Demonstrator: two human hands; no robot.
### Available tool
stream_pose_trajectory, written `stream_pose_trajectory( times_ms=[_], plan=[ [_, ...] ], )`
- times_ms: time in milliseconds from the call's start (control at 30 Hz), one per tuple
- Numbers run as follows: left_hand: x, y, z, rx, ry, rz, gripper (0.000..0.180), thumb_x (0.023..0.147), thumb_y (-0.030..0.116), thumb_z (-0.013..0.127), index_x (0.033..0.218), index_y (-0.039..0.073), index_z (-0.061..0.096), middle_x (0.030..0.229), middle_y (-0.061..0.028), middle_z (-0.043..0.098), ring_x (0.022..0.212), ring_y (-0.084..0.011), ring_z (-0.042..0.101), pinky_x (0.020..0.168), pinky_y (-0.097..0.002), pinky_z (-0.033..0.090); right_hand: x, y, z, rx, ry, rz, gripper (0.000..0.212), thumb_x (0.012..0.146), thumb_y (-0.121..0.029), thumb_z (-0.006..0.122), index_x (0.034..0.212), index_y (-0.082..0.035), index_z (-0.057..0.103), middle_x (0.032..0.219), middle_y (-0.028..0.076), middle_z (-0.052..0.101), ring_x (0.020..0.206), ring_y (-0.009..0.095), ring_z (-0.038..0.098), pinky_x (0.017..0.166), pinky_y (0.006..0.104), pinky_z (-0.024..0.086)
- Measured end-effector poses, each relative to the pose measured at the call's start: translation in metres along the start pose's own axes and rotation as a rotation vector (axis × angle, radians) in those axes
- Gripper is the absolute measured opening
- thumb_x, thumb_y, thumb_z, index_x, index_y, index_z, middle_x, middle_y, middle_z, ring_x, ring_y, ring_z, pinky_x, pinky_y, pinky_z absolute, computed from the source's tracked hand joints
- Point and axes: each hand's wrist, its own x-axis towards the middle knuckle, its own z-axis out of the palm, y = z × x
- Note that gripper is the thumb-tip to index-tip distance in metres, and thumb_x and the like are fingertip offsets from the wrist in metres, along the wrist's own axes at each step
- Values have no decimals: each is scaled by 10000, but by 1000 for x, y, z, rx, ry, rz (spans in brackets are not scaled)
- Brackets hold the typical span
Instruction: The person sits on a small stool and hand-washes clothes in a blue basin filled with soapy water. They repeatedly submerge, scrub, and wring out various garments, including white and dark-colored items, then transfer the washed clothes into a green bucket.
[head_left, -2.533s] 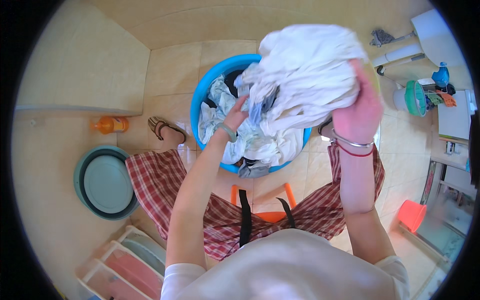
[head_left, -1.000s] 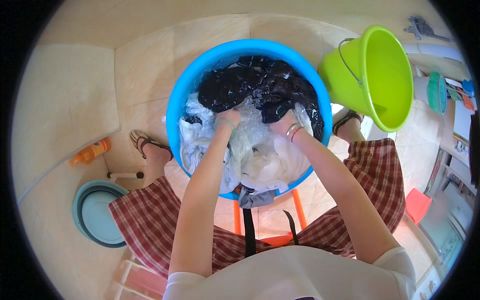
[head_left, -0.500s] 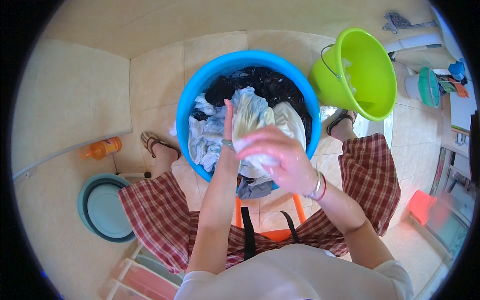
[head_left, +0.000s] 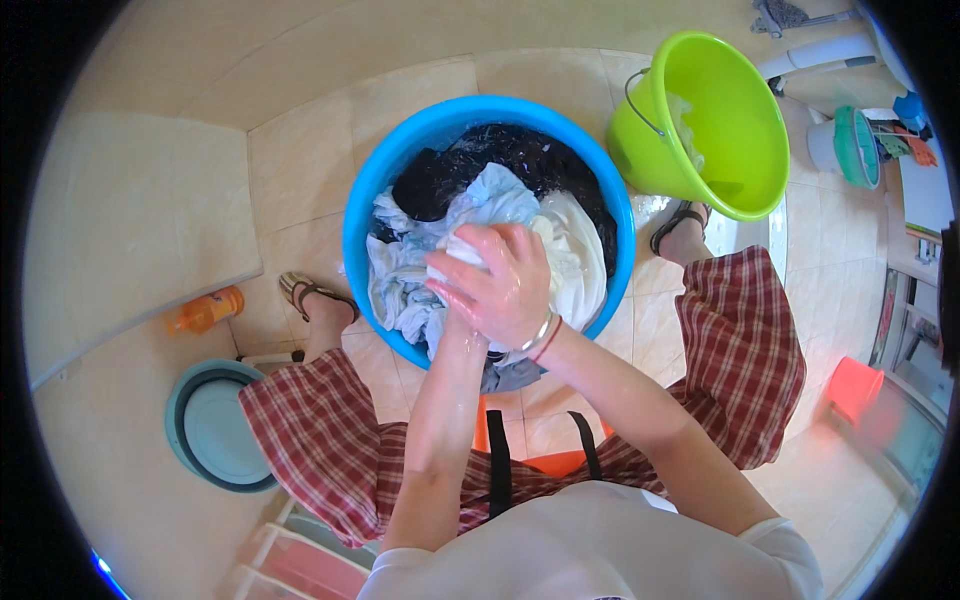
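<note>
Okay, so the wet right hand [head_left: 503, 287] now folds over the left hand [head_left: 460, 328] instead of beside it, fingers clamped on a bunched white cloth [head_left: 459, 252]; two-handed squeezing, I'd guess. Left fingers are hidden, can't tell. Underneath them: round blue plastic tub [head_left: 490, 105].

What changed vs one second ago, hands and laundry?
Hands were apart, down in the laundry. Now the right hand has moved up and left, over the mostly hidden left hand, and is closed on a white cloth. A pale blue cloth now shows mid-tub where suds were. Unchanged: blue tub between the feet, lime-green bucket to its right.
</note>
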Motion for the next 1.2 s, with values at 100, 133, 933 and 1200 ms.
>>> stream_pose_trajectory(
  times_ms=[100,133,933,1200],
  plan=[
    [6,7,-17,82,60,93,350,946,284,448,1162,41,577,1107,-91,634,1018,-243,613,913,-388,489,5,15,14,67,-33,-2,221,621,-204,771,806,-208,651,912,9,550,769,249,520,600,343,435],
    [7,7,-23,109,78,122,344,945,276,449,1159,40,579,1105,-90,636,1016,-240,614,912,-385,490,9,18,21,53,9,-4,128,679,-209,710,683,-177,587,828,24,539,731,253,521,550,359,435],
    [29,41,-52,2166,560,55,656,865,361,596,1430,265,276,1187,-279,548,1028,-445,561,870,-473,463,-64,140,101,-8,-564,325,500,753,-149,703,1230,-164,553,1265,108,499,1083,343,492,937,407,434],
    [79,50,-107,2501,336,-549,535,909,363,449,1395,149,381,1294,-187,534,1026,-380,610,890,-469,474,-74,179,162,-226,-1196,617,307,874,-208,510,1136,-56,565,1212,210,554,1086,361,564,864,485,478]
  ],
)
